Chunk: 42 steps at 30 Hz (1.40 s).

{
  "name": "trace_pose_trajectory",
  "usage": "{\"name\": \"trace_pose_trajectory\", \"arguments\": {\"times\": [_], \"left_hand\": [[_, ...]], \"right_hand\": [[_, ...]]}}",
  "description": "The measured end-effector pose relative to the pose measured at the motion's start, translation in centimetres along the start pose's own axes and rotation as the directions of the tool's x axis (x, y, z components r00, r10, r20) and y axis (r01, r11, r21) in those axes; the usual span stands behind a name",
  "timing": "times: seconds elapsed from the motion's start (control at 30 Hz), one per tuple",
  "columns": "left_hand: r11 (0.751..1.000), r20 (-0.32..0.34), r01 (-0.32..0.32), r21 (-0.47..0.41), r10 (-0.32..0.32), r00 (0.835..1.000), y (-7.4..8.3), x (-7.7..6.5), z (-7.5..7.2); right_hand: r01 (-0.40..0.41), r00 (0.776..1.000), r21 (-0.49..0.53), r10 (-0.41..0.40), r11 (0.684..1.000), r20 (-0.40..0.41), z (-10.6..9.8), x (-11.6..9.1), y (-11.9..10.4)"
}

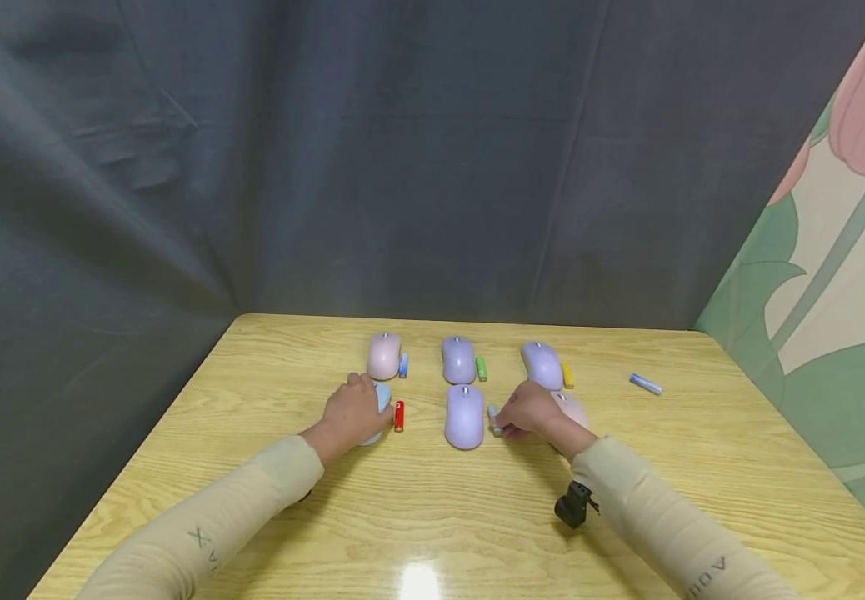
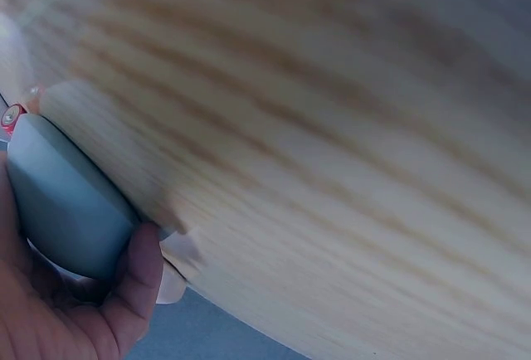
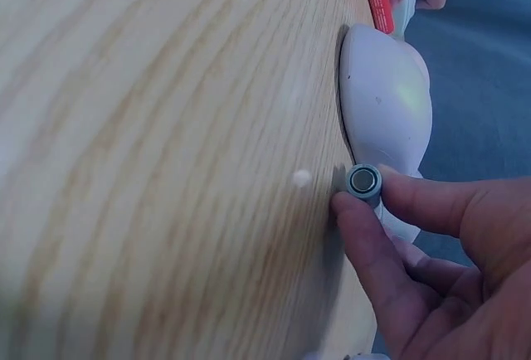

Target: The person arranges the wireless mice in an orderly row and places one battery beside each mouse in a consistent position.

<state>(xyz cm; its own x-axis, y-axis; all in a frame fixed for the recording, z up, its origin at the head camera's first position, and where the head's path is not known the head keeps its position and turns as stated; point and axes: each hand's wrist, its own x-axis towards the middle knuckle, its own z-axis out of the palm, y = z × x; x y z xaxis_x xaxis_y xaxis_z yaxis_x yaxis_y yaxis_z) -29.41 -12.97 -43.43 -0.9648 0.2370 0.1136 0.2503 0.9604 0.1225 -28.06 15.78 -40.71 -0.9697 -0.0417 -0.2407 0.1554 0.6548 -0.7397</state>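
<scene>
In the head view my left hand (image 1: 352, 410) grips a light blue computer mouse (image 1: 382, 398) on the table, fingers and thumb at its sides. A red battery (image 1: 399, 417) lies just right of that mouse. My right hand (image 1: 533, 410) pinches a pale blue-grey battery (image 1: 494, 419) between thumb and finger, low over the table. The right wrist view shows this battery (image 3: 363, 181) end-on, close to the lavender mouse (image 3: 383, 94). That lavender mouse (image 1: 465, 417) lies left of my right hand. Behind the hand a pinkish mouse (image 1: 571, 408) is partly hidden.
Along the back lie a pink mouse (image 1: 384, 357) with a blue battery (image 1: 403, 365), a purple mouse (image 1: 458, 360) with a green battery (image 1: 481, 369), and another purple mouse (image 1: 542, 365) with a yellow battery (image 1: 567, 375). A separate blue battery (image 1: 646, 384) lies at the right.
</scene>
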Motion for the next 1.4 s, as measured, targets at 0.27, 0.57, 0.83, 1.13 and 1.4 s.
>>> {"name": "trace_pose_trajectory", "arguments": {"times": [0.27, 0.57, 0.83, 1.13, 1.4], "left_hand": [[1.000, 0.026, 0.013, 0.003, -0.013, 1.000, 0.08, -0.03, -0.05], [1.000, 0.018, 0.007, -0.004, -0.007, 1.000, 0.08, -0.03, -0.09], [1.000, -0.016, -0.017, 0.010, 0.017, 1.000, 0.10, -0.18, -0.03], [1.000, -0.006, -0.003, -0.006, 0.003, 1.000, 0.12, -0.15, -0.01], [1.000, 0.007, 0.007, -0.011, -0.007, 1.000, 0.20, -0.24, -0.23]], "right_hand": [[0.022, 1.000, -0.040, -0.022, 0.999, 0.004, 0.33, 0.05, -0.21], [0.030, 0.999, -0.067, -0.029, 0.997, 0.018, 0.45, 0.11, -0.39], [0.035, 0.999, -0.099, -0.032, 0.994, 0.037, 0.37, 0.05, -0.42], [0.052, 0.998, -0.101, -0.048, 0.994, 0.034, 0.33, -0.24, -0.55], [0.057, 0.998, -0.097, -0.053, 0.994, 0.034, 0.35, -0.34, -0.58]]}}
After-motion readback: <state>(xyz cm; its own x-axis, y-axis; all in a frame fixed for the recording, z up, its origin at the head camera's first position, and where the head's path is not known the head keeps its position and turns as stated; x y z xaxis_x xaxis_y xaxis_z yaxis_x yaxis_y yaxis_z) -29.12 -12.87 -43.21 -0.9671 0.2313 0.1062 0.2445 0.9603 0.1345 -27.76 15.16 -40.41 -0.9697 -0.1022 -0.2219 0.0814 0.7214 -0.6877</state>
